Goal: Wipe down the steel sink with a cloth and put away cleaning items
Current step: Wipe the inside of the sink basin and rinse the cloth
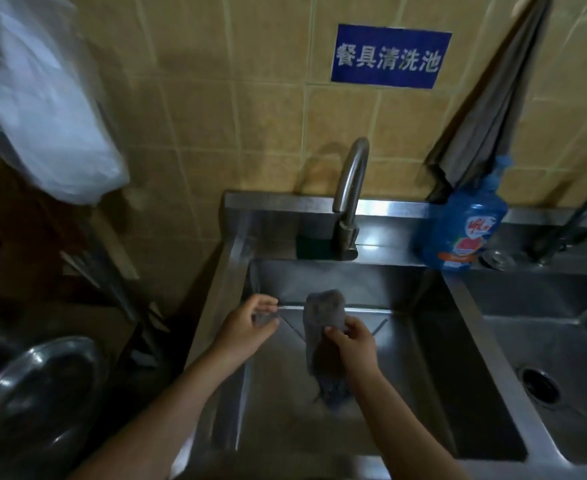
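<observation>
Dangling from right hand [352, 341], crumpled grey cloth [323, 317]

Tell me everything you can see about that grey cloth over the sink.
The cloth is a grey, soft-looking rag, crumpled and hanging lengthwise over the left basin of the steel sink, below the faucet. The right hand pinches it near its middle. The top bunches above the fingers, and the darker, perhaps wet, lower end dangles free. Whether it touches the basin cannot be told.
</observation>
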